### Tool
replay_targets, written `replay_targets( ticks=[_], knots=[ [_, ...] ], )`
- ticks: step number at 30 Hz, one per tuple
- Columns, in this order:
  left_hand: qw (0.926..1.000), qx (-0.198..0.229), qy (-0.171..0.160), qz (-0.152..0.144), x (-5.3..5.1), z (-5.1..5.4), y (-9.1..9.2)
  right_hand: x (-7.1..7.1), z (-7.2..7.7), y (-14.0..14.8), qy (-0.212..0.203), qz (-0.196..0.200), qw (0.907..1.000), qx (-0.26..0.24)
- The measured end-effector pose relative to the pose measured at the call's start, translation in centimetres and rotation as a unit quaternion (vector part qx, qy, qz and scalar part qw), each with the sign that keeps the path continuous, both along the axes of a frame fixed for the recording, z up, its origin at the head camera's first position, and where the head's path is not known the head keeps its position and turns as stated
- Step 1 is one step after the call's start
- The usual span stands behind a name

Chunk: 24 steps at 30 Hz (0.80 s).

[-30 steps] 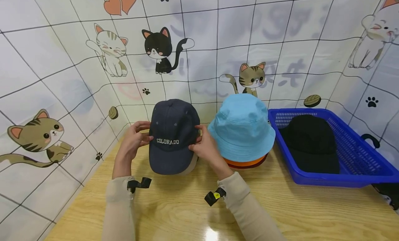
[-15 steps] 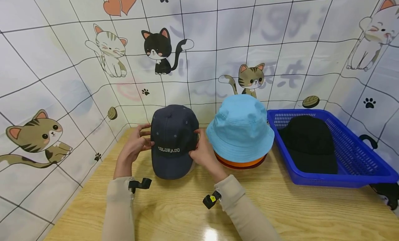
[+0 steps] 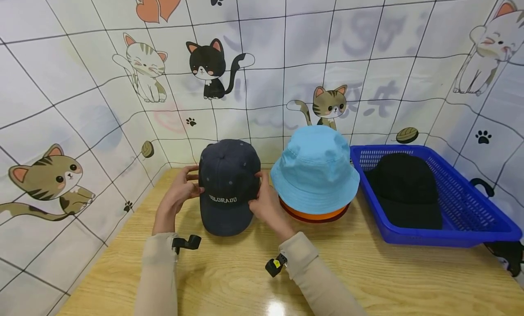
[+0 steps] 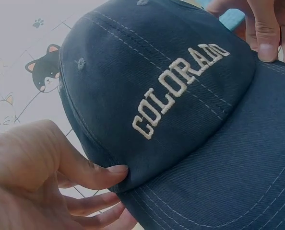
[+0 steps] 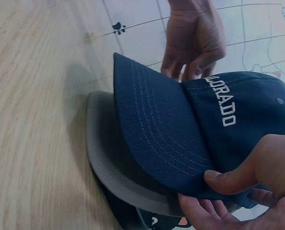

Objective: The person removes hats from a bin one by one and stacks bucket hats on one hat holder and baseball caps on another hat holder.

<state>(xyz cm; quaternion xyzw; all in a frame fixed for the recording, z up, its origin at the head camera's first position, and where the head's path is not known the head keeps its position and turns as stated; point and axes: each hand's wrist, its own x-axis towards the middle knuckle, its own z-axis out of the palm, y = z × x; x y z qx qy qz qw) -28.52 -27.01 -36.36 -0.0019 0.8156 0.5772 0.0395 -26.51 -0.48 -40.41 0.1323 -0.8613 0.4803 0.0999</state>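
A navy baseball cap lettered COLORADO sits at the left of the table, brim towards me. My left hand pinches its left edge, with the thumb on the front near the brim in the left wrist view. On the opposite side, my right hand grips the edge where crown and brim meet. In the right wrist view, a grey cap brim shows under the navy one, and a dark piece lies below that. The navy brim stands a little apart from the grey brim. What is under the crown is hidden.
Right of the cap stands a light blue bucket hat stacked over an orange brim and a dark red one. Farther right, a blue plastic basket holds a black cap. A cat-printed wall covering rises behind the table.
Both hands have brought the navy cap down and slightly towards me. In the head view it now covers the pale brim that showed beneath it. The bucket hat and basket have stayed put.
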Motion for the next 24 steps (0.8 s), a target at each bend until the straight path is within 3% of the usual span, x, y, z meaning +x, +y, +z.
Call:
replay_targets(
  ticks=[7, 16, 24],
  knots=[
    [0.9999, -0.012, 0.001, 0.000, -0.1, -0.4, 0.0, 0.2, -0.5, -0.5, 0.010, -0.016, 0.9998, 0.002],
    [0.9993, -0.033, 0.015, -0.005, 0.4, 0.1, 0.0, 0.5, 0.2, -0.2, -0.005, 0.004, 1.0000, -0.002],
    [0.9981, -0.045, 0.042, 0.008, 0.6, 0.9, 0.6, 0.8, 1.5, 0.2, -0.051, 0.015, 0.9983, 0.024]
  ],
)
